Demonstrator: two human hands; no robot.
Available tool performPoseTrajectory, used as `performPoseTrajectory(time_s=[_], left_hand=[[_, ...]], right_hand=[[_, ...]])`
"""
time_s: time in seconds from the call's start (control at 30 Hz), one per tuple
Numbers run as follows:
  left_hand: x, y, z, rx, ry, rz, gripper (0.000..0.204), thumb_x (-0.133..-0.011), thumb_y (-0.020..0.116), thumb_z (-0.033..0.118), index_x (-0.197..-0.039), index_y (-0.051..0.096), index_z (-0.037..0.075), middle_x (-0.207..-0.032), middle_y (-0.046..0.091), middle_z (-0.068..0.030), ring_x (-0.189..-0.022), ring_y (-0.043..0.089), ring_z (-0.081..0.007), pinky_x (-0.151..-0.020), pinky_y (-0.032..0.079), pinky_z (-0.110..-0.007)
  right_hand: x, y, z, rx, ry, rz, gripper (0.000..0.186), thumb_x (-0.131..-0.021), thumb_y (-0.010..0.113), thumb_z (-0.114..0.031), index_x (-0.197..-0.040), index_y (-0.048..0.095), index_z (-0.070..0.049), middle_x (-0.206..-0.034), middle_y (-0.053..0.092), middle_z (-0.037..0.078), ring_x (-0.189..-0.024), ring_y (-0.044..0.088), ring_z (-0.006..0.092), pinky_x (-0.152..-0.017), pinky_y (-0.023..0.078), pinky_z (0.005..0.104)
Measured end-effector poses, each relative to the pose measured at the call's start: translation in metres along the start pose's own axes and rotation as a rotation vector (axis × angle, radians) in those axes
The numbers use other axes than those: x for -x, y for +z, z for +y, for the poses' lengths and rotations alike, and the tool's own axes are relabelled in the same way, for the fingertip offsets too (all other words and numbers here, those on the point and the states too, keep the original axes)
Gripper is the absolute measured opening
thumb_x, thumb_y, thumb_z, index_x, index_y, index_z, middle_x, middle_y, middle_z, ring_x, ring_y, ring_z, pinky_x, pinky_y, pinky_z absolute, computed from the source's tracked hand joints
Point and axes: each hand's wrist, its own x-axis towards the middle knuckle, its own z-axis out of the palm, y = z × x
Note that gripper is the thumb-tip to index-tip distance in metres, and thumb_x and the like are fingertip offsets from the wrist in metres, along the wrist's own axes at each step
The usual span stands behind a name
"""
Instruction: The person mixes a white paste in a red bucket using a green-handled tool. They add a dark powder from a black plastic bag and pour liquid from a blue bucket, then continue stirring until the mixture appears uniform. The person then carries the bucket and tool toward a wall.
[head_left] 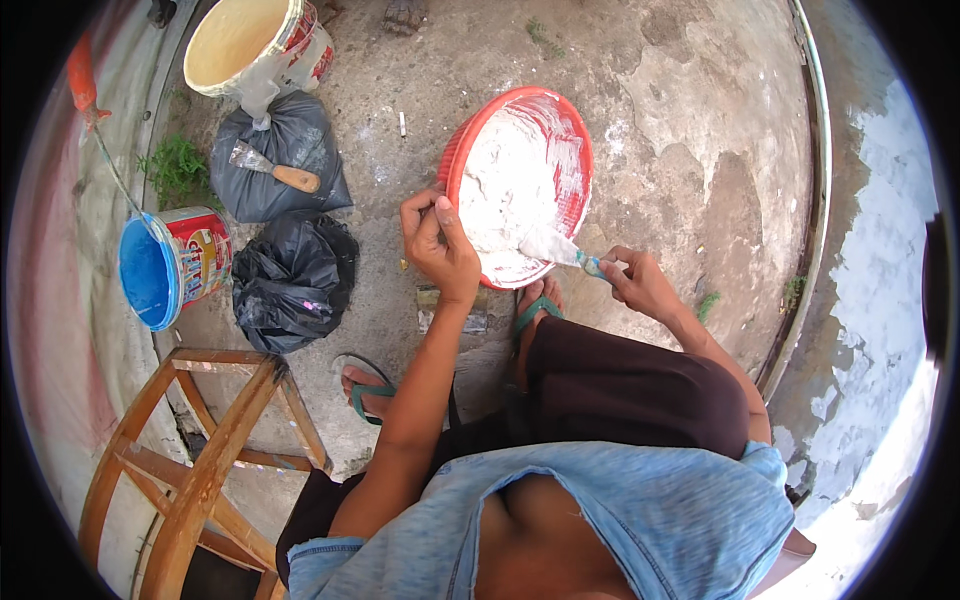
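A red plastic basin (458, 160) with ribbed sides is tilted in front of me, its inner wall smeared with white. Thick white paste (505, 180) fills much of it. My left hand (440, 245) grips the basin's near left rim, the thumb up against its side. In my right hand (640, 285) is a putty knife (592, 266), held by its greenish, paste-spotted handle. The knife's white-coated blade lies in the paste at the near right part of the basin.
Left of the basin lie two black plastic bags (295, 280); a wooden-handled scraper (296, 179) rests on one. Beyond stands a cream-lined bucket (235, 45), and farther left a blue-lined bucket (150, 270). A wooden frame (200, 480) stands lower left. A patchy wall (870, 250) borders the right.
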Motion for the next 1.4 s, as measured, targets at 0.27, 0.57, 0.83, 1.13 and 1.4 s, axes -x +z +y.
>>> performPoseTrajectory(time_s=[0.27, 0.57, 0.83, 1.13, 1.4], left_hand=[[0.010, -0.001, -0.004, 0.113, -0.113, 0.056, 0.041, -0.104, 0.043, 0.023, -0.095, 0.066, -0.010, -0.103, 0.054, -0.0115, -0.090, 0.055, -0.0201, -0.080, 0.043, -0.033], [0.003, -0.004, -0.011, 0.155, -0.179, 0.084, 0.049, -0.104, 0.037, 0.026, -0.087, 0.064, -0.011, -0.101, 0.054, -0.0106, -0.089, 0.054, -0.0190, -0.082, 0.043, -0.033], [0.005, -0.007, -0.021, 0.263, -0.260, 0.040, 0.053, -0.102, 0.030, 0.043, -0.106, 0.052, -0.005, -0.097, 0.057, -0.0116, -0.090, 0.055, -0.0182, -0.085, 0.043, -0.032], [0.000, -0.006, -0.030, 0.356, -0.341, 0.050, 0.052, -0.102, 0.030, 0.044, -0.109, 0.050, -0.003, -0.093, 0.061, -0.0131, -0.086, 0.059, -0.0179, -0.080, 0.046, -0.030], [-0.004, -0.003, -0.028, 0.096, -0.308, 0.124, 0.048, -0.105, 0.033, 0.036, -0.096, 0.056, -0.006, -0.095, 0.058, -0.0116, -0.088, 0.057, -0.0194, -0.082, 0.045, -0.033]], right_hand=[[0.003, 0.017, -0.012, -0.437, 0.170, -0.347, 0.030, -0.102, 0.051, -0.032, -0.093, 0.058, -0.004, -0.066, 0.058, 0.003, -0.043, 0.046, 0.0069, -0.039, 0.033, 0.0223], [-0.025, -0.029, -0.037, 0.469, -0.312, 0.065, 0.021, -0.093, 0.058, -0.020, -0.088, 0.065, 0.000, -0.062, 0.060, 0.013, -0.056, 0.061, 0.0233, -0.058, 0.046, 0.0392], [-0.022, 0.013, -0.034, 0.107, -0.113, -0.201, 0.026, -0.096, 0.056, -0.023, -0.090, 0.062, 0.002, -0.062, 0.060, 0.015, -0.050, 0.058, 0.0220, -0.051, 0.046, 0.0363], [-0.034, 0.061, -0.041, -0.510, -0.089, -0.329, 0.030, -0.096, 0.063, -0.026, -0.095, 0.058, 0.004, -0.060, 0.054, 0.002, -0.041, 0.045, 0.0064, -0.037, 0.034, 0.0235], [-0.053, 0.031, -0.053, -0.962, 0.234, -0.386, 0.022, -0.094, 0.067, -0.025, -0.090, 0.057, -0.006, -0.066, 0.050, -0.004, -0.042, 0.036, -0.0009, -0.037, 0.025, 0.0168]])
